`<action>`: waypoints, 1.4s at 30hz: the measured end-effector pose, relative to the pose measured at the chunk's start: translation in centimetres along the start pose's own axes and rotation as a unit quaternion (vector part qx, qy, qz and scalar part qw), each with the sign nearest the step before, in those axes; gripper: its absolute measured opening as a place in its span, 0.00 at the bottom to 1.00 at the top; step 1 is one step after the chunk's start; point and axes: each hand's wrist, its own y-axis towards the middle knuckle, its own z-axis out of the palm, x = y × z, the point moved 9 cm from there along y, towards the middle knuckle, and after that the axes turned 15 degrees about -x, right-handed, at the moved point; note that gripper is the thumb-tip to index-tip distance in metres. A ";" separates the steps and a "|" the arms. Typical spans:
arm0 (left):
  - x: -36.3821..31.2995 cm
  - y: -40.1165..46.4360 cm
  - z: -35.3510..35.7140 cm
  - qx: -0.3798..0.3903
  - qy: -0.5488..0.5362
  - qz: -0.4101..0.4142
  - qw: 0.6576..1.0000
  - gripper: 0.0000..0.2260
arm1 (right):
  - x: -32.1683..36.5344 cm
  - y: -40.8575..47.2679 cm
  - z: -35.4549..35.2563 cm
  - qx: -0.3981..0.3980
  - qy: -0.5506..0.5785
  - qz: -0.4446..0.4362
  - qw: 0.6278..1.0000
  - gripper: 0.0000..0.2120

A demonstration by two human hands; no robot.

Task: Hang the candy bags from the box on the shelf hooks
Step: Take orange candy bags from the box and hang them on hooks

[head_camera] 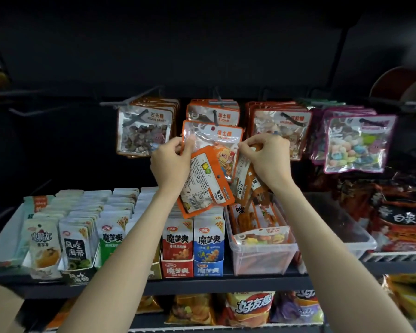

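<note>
Two hands lift an orange sugar candy bag to the shelf hooks.

Our left hand (171,162) pinches the orange sugar candy bag (211,138) at its left edge and our right hand (265,157) at its right, fingers clamped, just below the middle hook (218,109); more bags hang beneath our hands, above the clear plastic box (262,255).

Dim overall, upper half nearly black; light falls from the front on the middle, glare on clear packaging, edges blurred and bowed by the wide lens
</note>
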 end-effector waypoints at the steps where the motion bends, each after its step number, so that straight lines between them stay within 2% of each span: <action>1: -0.1 0.1 0.2 -0.002 -0.006 0.010 1.000 0.22 | -0.2 0.1 0.2 -0.006 0.002 0.004 1.000 0.06; 4: -0.8 0.0 -0.2 -0.010 -0.046 0.046 0.998 0.23 | 0.1 -0.1 -0.7 -0.032 0.002 -0.015 0.999 0.05; 8: -2.4 -1.7 -3.5 -0.062 -0.074 0.104 0.990 0.21 | 2.3 -2.0 -3.1 -0.072 0.006 -0.101 0.992 0.03; 12: -3.6 -1.5 -5.0 -0.090 -0.094 0.102 0.986 0.25 | 4.1 -2.6 -5.0 -0.102 0.033 -0.128 0.986 0.03; 25: -2.6 -0.4 -2.4 -0.030 -0.060 0.040 0.997 0.25 | 2.3 -0.4 -3.6 -0.063 0.003 -0.064 0.996 0.05; 31: -1.3 1.6 0.7 -0.023 0.038 0.026 0.999 0.21 | 0.6 1.4 0.2 -0.041 -0.036 -0.010 0.998 0.08; 36: -1.0 2.8 2.2 -0.001 0.102 0.012 0.995 0.14 | -0.3 2.5 1.6 -0.045 -0.068 0.016 0.997 0.10; 39: -1.3 2.2 0.6 -0.032 0.051 0.016 0.998 0.13 | -0.3 1.7 0.2 -0.056 -0.050 0.001 0.997 0.09; 42: -1.2 0.8 -3.0 -0.111 -0.001 -0.008 0.994 0.13 | 0.1 -0.2 -2.8 -0.076 -0.019 -0.027 0.997 0.07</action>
